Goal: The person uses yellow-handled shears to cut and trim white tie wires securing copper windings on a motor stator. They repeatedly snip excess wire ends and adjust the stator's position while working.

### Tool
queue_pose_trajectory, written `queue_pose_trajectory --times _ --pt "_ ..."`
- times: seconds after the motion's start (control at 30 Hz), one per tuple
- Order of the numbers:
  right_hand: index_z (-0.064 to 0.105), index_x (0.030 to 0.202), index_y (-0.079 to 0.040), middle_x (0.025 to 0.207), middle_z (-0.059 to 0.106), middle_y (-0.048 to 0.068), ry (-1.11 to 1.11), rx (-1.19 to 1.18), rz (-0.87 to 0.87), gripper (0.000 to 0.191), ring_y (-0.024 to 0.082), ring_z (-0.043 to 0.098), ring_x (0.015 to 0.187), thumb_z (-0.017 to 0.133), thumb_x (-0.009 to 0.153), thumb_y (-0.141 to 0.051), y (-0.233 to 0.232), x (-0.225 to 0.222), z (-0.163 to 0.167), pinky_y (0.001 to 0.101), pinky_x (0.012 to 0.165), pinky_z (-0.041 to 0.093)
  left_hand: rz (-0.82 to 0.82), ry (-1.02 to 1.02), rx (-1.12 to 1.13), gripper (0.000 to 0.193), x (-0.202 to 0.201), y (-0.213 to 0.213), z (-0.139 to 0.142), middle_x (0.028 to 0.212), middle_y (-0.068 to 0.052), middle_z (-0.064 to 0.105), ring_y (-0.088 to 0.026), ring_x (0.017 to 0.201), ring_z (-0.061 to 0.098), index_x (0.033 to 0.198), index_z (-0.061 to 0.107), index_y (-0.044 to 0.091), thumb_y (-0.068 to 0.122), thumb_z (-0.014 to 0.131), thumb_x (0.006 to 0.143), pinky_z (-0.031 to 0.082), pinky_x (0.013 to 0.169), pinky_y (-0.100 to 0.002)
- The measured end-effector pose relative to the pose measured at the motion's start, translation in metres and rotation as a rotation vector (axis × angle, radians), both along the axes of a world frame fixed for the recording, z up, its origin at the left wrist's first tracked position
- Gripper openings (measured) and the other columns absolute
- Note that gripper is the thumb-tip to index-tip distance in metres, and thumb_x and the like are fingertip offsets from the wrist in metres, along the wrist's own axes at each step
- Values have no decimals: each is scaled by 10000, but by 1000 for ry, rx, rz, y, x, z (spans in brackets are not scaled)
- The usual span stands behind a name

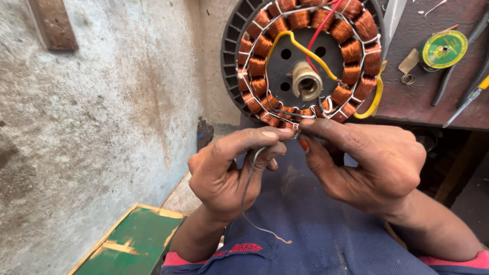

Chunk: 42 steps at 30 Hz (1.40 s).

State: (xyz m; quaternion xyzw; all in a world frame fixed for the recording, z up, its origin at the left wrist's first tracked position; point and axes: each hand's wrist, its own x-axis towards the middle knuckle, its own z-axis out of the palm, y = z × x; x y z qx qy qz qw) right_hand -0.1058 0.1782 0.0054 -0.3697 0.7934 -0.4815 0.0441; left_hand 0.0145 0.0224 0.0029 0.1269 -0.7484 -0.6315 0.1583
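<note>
Two bare hands pinch thin wire ends at the lower rim of a copper-wound motor stator.

The left hand (pixel 229 170) is closed, thumb and forefinger pinching a thin grey wire (pixel 248 191) that loops down across the palm and trails onto the dark blue shirt (pixel 305 229). The right hand (pixel 369 163) meets it fingertip to fingertip, thumb and forefinger pressed on the same wire end just below the stator's edge. The round black stator with orange copper coils (pixel 305 58) stands upright just above the hands, resting by a dark wooden bench (pixel 433 102). A yellow lead (pixel 305 51) and a red lead (pixel 321 30) cross its brass centre hub (pixel 306 81). On the bench lie a green-labelled spool (pixel 443 49) and pliers (pixel 461 71). A green board (pixel 135 244) sits lower left, beside the grey plaster wall (pixel 102 117).
</note>
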Motion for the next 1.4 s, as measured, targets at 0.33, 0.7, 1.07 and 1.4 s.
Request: queue_pose_trajectory --times 0.33,0.7,1.07,1.4 --pt "738 1001 -10 823 750 107 -44 18 -110 200 133 663 555 839 831 -36 -6 14 -9 257 492 470 -127 113 -220 279 -17 -29 0 1099 -123 763 -185 973 790 1170 631 25 10 825 969 654 834 -246" --pt "688 1035 46 859 743 152 13 -68 -202 202 162 715 623 791 863 21 -17 28 -14 254 525 527 -203 160 -82 307 -22 -39 -17 1103 -136 764 -185 904 799 1160 632 35 37 859 953 659 761 -241" --pt "710 1081 36 863 742 126 -141 -55 -348 187 93 720 628 801 919 21 -15 49 -22 193 539 538 -509 442 -465 352 -39 -65 -7 1114 -235 719 -222 813 743 1103 637 -19 -44 839 816 583 673 -319" --pt "686 1014 51 797 728 101 -235 -109 -248 202 103 726 654 783 851 -18 -3 38 -23 213 560 573 -324 103 1 276 -35 -56 -10 1036 -118 766 -198 889 799 1142 634 44 -7 838 963 653 779 -263"
